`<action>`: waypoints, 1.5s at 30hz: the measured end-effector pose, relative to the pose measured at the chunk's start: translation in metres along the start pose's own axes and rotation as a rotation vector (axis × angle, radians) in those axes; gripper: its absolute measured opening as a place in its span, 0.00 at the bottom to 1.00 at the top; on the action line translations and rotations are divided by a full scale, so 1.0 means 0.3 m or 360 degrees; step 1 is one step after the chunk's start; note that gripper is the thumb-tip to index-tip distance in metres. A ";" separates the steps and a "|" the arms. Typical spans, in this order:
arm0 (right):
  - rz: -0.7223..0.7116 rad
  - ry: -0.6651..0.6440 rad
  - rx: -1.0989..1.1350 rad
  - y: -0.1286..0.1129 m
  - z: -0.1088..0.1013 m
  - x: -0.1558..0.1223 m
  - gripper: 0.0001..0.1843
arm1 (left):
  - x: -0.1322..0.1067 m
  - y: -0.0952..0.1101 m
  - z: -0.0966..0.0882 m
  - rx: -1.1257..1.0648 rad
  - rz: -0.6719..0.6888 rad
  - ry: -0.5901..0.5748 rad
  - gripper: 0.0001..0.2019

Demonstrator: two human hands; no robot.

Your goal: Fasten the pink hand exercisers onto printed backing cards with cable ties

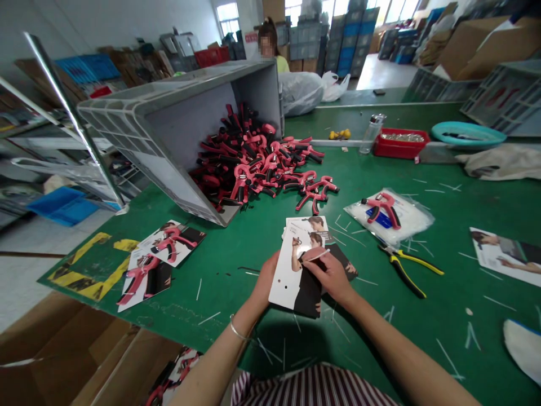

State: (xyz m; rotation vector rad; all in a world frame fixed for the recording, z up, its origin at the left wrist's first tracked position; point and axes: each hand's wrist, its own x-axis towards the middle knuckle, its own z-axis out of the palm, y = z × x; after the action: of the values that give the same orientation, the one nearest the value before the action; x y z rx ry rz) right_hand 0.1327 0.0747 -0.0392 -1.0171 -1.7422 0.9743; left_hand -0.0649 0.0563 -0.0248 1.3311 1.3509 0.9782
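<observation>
My left hand (265, 277) grips the left edge of a printed backing card (296, 269), held just above the green table (270, 237). My right hand (330, 275) pinches a thin white cable tie (316, 256) against the card's face. More cards (310, 225) lie under and behind it. A heap of red and black hand grippers (262, 160) spills from a tipped grey crate (169, 129) just beyond.
Two finished carded grippers (160, 254) lie at the left. A gripper on a plastic bag (386, 211) and yellow-handled pliers (408, 268) sit to the right. A red tray (399, 144), bottle (371, 132) and teal basin (467, 134) stand farther back. A person (270, 48) sits behind the crate.
</observation>
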 end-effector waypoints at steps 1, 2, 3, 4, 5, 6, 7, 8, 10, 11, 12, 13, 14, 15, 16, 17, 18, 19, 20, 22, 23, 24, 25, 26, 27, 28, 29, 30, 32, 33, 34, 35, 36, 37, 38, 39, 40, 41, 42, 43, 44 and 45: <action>0.0011 -0.0033 0.0052 0.003 -0.010 0.002 0.08 | -0.011 0.009 -0.009 0.0232 0.0071 0.0056 0.12; 0.0031 -0.0068 0.0107 0.005 -0.020 0.004 0.08 | -0.025 0.018 -0.017 0.0446 0.0114 0.0102 0.09; 0.0060 -0.0105 0.0156 0.008 -0.028 0.004 0.08 | -0.039 0.027 -0.025 0.0599 0.0127 0.0112 0.06; 0.0095 -0.0143 0.0198 0.010 -0.036 0.004 0.08 | -0.053 0.035 -0.031 0.0659 0.0126 0.0069 0.05; 0.0132 -0.0176 0.0234 0.012 -0.042 0.003 0.08 | -0.067 0.044 -0.035 0.0624 0.0125 -0.0021 0.06; 0.0169 -0.0210 0.0267 0.014 -0.046 0.003 0.08 | -0.080 0.051 -0.037 0.0528 0.0138 -0.0142 0.08; 0.0197 -0.0247 0.0296 0.015 -0.048 0.002 0.08 | -0.091 0.059 -0.036 0.0416 0.0164 -0.0253 0.10; 0.0210 -0.0274 0.0318 0.016 -0.049 0.001 0.09 | -0.100 0.065 -0.033 0.0321 0.0193 -0.0317 0.12; 0.0184 -0.0298 0.0340 0.017 -0.049 -0.002 0.09 | -0.112 0.075 -0.020 0.0250 0.0234 -0.0277 0.14; 0.0158 -0.0299 0.0339 0.016 -0.049 -0.003 0.09 | -0.114 0.077 -0.010 0.0258 0.0245 -0.0205 0.13; 0.0130 -0.0299 0.0330 0.016 -0.049 -0.005 0.10 | -0.115 0.077 0.000 0.0265 0.0253 -0.0124 0.13; 0.0103 -0.0302 0.0312 0.014 -0.050 -0.007 0.10 | -0.113 0.075 0.011 0.0257 0.0255 -0.0056 0.12; 0.0077 -0.0309 0.0289 0.013 -0.050 -0.010 0.09 | -0.110 0.070 0.022 0.0237 0.0244 -0.0019 0.12; 0.0050 -0.0320 0.0264 0.011 -0.050 -0.013 0.09 | -0.106 0.062 0.032 0.0210 0.0216 -0.0014 0.10; 0.0026 -0.0334 0.0240 0.009 -0.049 -0.016 0.09 | -0.102 0.053 0.041 0.0184 0.0170 -0.0024 0.09; 0.0003 -0.0341 0.0221 0.007 -0.048 -0.019 0.09 | -0.098 0.043 0.050 0.0160 0.0114 -0.0039 0.07; -0.0016 -0.0338 0.0209 0.005 -0.047 -0.021 0.09 | -0.094 0.033 0.058 0.0138 0.0056 -0.0044 0.06; -0.0023 -0.0334 0.0206 0.003 -0.045 -0.023 0.09 | -0.092 0.024 0.064 0.0116 0.0012 -0.0027 0.05; -0.0018 -0.0326 0.0215 0.003 -0.043 -0.024 0.09 | -0.092 0.018 0.069 0.0099 -0.0011 0.0010 0.06; 0.0015 -0.0311 0.0247 0.003 -0.041 -0.025 0.09 | -0.095 0.015 0.075 0.0106 -0.0007 0.0059 0.06; 0.0035 -0.0302 0.0261 0.005 -0.041 -0.024 0.09 | -0.098 0.017 0.076 0.0136 0.0005 0.0056 0.06; 0.0051 -0.0297 0.0271 0.007 -0.042 -0.024 0.09 | -0.102 0.020 0.076 0.0177 0.0020 0.0038 0.06; 0.0058 -0.0287 0.0274 0.009 -0.044 -0.023 0.08 | -0.105 0.023 0.074 0.0219 0.0036 0.0002 0.05; 0.0049 -0.0286 0.0271 0.012 -0.047 -0.023 0.09 | -0.108 0.025 0.073 0.0248 0.0049 -0.0037 0.05; 0.0027 -0.0297 0.0263 0.013 -0.049 -0.023 0.09 | -0.111 0.025 0.071 0.0256 0.0064 -0.0069 0.06; -0.0006 -0.0318 0.0256 0.013 -0.052 -0.024 0.10 | -0.113 0.022 0.069 0.0250 0.0079 -0.0090 0.06; -0.0044 -0.0344 0.0248 0.012 -0.055 -0.025 0.11 | -0.116 0.017 0.067 0.0237 0.0095 -0.0102 0.07; -0.0080 -0.0364 0.0236 0.009 -0.057 -0.026 0.12 | -0.118 0.011 0.066 0.0225 0.0106 -0.0099 0.07; -0.0128 -0.0382 0.0198 -0.003 -0.061 -0.029 0.13 | -0.123 0.001 0.065 0.0217 0.0106 -0.0047 0.07; -0.0141 -0.0380 0.0172 -0.011 -0.063 -0.030 0.12 | -0.124 -0.003 0.065 0.0218 0.0099 -0.0007 0.07; -0.0153 -0.0383 0.0141 -0.019 -0.064 -0.032 0.12 | -0.125 -0.004 0.065 0.0218 0.0092 0.0034 0.06; -0.0168 -0.0386 0.0107 -0.027 -0.066 -0.033 0.11 | -0.124 -0.004 0.064 0.0217 0.0086 0.0067 0.06; -0.0182 -0.0395 0.0073 -0.034 -0.066 -0.034 0.11 | -0.123 -0.003 0.063 0.0215 0.0079 0.0078 0.05; -0.0197 -0.0406 0.0043 -0.039 -0.067 -0.035 0.10 | -0.121 -0.002 0.062 0.0214 0.0069 0.0065 0.05; -0.0206 -0.0418 0.0019 -0.041 -0.067 -0.036 0.10 | -0.118 0.000 0.060 0.0213 0.0054 0.0036 0.05; -0.0210 -0.0427 0.0002 -0.042 -0.067 -0.037 0.10 | -0.115 0.002 0.058 0.0211 0.0037 -0.0005 0.05; -0.0213 -0.0429 -0.0009 -0.040 -0.067 -0.038 0.10 | -0.112 0.003 0.056 0.0209 0.0021 -0.0042 0.06; -0.0214 -0.0429 -0.0019 -0.037 -0.066 -0.038 0.10 | -0.109 0.004 0.054 0.0206 0.0012 -0.0063 0.06; -0.0214 -0.0429 -0.0028 -0.034 -0.065 -0.038 0.10 | -0.106 0.005 0.052 0.0204 0.0011 -0.0069 0.06; -0.0216 -0.0432 -0.0040 -0.031 -0.063 -0.038 0.10 | -0.103 0.005 0.049 0.0205 0.0015 -0.0063 0.06; -0.0218 -0.0437 -0.0054 -0.029 -0.060 -0.037 0.10 | -0.101 0.006 0.047 0.0207 0.0018 -0.0044 0.06; -0.0225 -0.0439 -0.0065 -0.029 -0.057 -0.036 0.10 | -0.100 0.007 0.045 0.0206 0.0021 -0.0003 0.05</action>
State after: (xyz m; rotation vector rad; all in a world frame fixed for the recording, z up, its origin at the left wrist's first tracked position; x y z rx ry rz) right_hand 0.1498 0.0650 -0.0292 -0.8005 -2.0382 1.0290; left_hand -0.0530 0.0256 -0.0226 1.4388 1.4254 0.9110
